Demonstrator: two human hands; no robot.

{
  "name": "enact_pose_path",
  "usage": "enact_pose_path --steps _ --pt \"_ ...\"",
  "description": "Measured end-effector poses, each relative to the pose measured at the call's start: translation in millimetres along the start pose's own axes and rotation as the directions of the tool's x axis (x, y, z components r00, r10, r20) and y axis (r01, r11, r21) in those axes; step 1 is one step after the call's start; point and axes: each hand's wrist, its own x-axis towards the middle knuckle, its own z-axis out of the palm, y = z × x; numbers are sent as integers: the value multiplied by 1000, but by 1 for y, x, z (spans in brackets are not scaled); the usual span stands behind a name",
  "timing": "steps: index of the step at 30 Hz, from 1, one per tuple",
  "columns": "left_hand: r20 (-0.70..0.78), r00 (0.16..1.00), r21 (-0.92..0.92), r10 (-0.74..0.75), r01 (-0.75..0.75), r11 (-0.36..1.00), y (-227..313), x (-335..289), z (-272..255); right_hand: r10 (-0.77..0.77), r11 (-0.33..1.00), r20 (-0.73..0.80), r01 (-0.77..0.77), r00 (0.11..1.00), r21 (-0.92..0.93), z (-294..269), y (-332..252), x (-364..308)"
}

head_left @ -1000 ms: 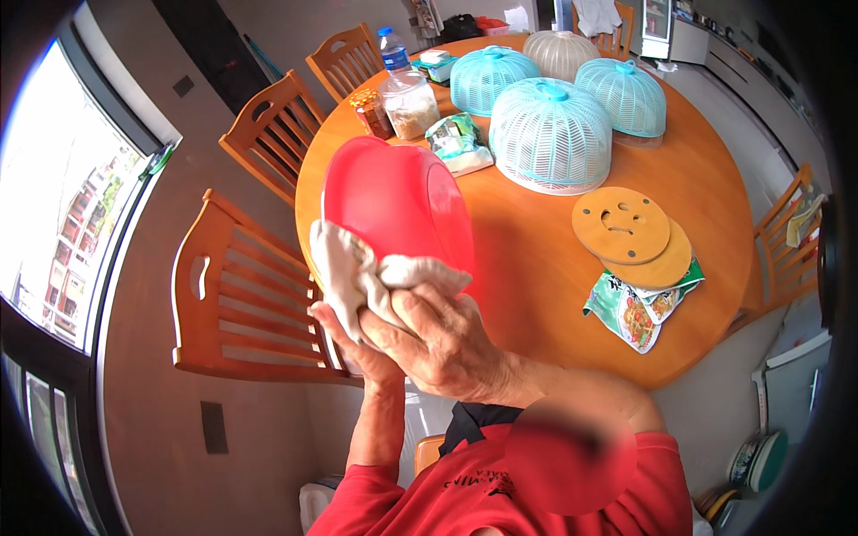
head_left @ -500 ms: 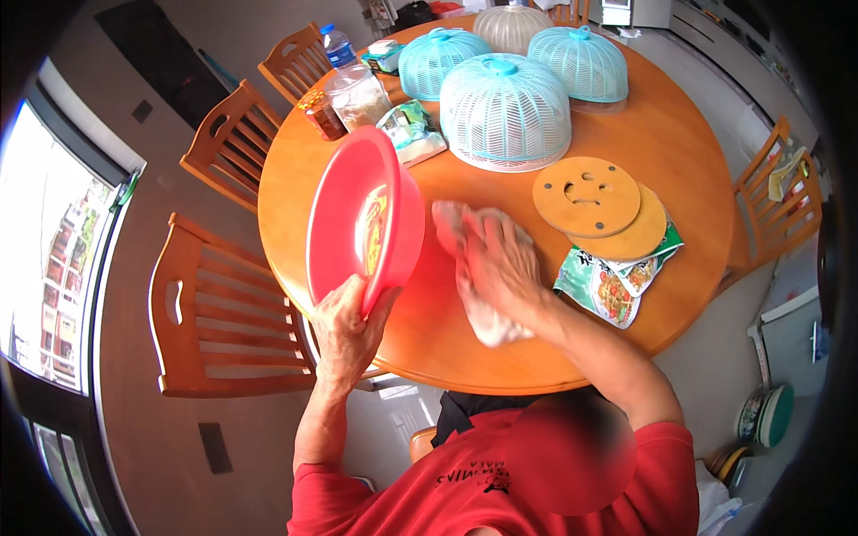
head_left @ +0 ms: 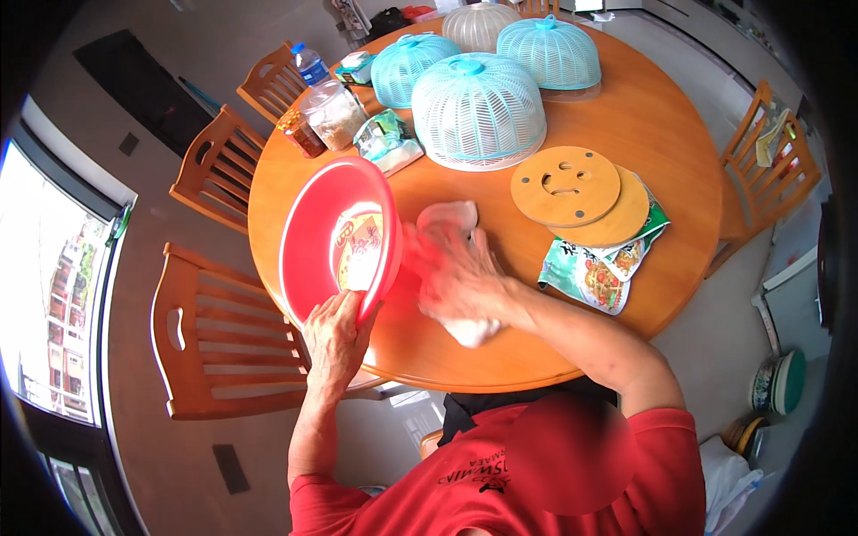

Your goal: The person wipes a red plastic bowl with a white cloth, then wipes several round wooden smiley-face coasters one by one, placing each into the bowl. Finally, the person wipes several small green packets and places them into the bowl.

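Observation:
My left hand point(head_left: 336, 336) grips the near rim of a red plastic basin point(head_left: 302, 234). The basin is tilted on its side, and a printed yellow pattern shows on its inner bottom. Over the tabletop, my right hand point(head_left: 461, 279) presses on a pale cloth point(head_left: 472, 332), which sticks out beyond the fingers and below the palm. Motion blurs the right fingers, which are close to the basin's right side. The round wooden table point(head_left: 402, 353) lies beneath both hands.
Two round wooden trivets point(head_left: 565, 186) overlap green food packets point(head_left: 585, 279) on the right. Mesh food covers point(head_left: 479, 112) stand at the back. A jar point(head_left: 334, 116), a red-lidded jar point(head_left: 301, 134), a bottle point(head_left: 310, 64) and a bag point(head_left: 386, 141) stand at the back left. Chairs point(head_left: 223, 330) surround the table.
The basin has lowered and moved left, turning its inside more into view. My right hand and the cloth have shifted left toward it. The whole view has turned slightly.

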Motion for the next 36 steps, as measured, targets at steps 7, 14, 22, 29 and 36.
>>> enact_pose_path --steps 7,14,22,29,36 --pt "116 985 -4 129 -129 992 7 15 29 -279 947 18 272 960 170 -29 -7 -102" --pt "121 966 74 227 -237 969 13 34 41 -272 918 -12 263 962 296 -62 10 -163" --pt "121 965 115 234 -248 962 22 55 45 -89 995 -217 97 972 27 -80 31 -192" --pt "-256 911 42 324 -325 945 71 62 15 73 974 -204 -114 976 -197 -79 35 -184" --pt "473 875 -852 -106 485 199 124 72 76 148 972 -169 -176 974 -159 -82 52 -188"
